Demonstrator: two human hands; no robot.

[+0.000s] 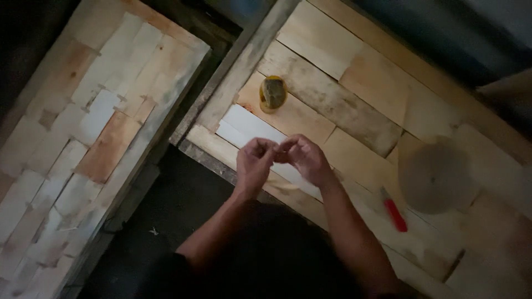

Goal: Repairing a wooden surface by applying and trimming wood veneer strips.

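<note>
My left hand (254, 161) and my right hand (305, 158) meet fingertip to fingertip above a wooden panel (354, 105) made of joined planks. The fingers of both are curled and pinch together at one spot; whatever small thing sits between them is too dim and small to make out. Under the hands lies a pale white strip (249, 126) set among the planks. A small yellow jar (273, 93) with a dark lump on top stands just beyond the hands.
A red-handled tool (394, 211) lies on the planks to the right, beside a round brownish roll (435, 176). A second patchwork wooden panel (94, 127) lies to the left, across a dark gap (183, 194). The light is dim.
</note>
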